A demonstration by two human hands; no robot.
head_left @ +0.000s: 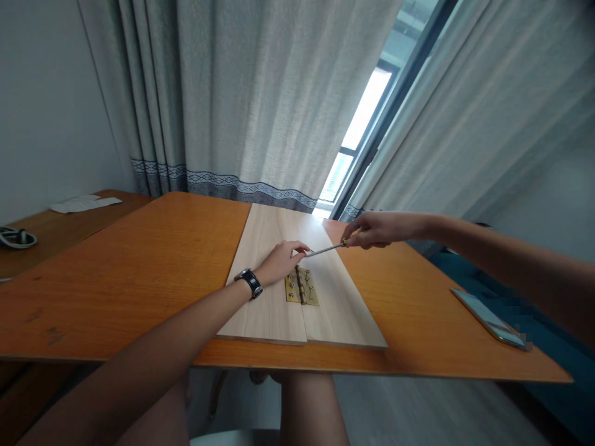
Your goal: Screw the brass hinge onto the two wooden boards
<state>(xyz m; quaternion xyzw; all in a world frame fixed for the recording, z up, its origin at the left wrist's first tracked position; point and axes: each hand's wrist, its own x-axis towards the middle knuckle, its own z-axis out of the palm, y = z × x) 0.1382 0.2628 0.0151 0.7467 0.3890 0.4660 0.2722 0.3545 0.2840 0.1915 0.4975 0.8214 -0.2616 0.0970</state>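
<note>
A brass butt hinge (302, 286) lies flat on two pale wooden boards (341, 310), its knuckle pin running along the seam between them, away from the wearer. The left hand (282, 263), black-strapped watch (250, 283) on the wrist, rests on the boards just above the hinge and is clearly the nearer hand; its fingers are curled, and whether they pinch anything is too small to tell. The right hand (379, 230), reaching in from the right, is clenched around a slim steel-shafted screwdriver (328, 249), tip pointing across to the left fingertips. The boards sit on an orange wood-veneer table (116, 297), a smartphone (490, 319) lying near its right edge. Grey-green linen curtains (223, 93) hang behind.
</note>
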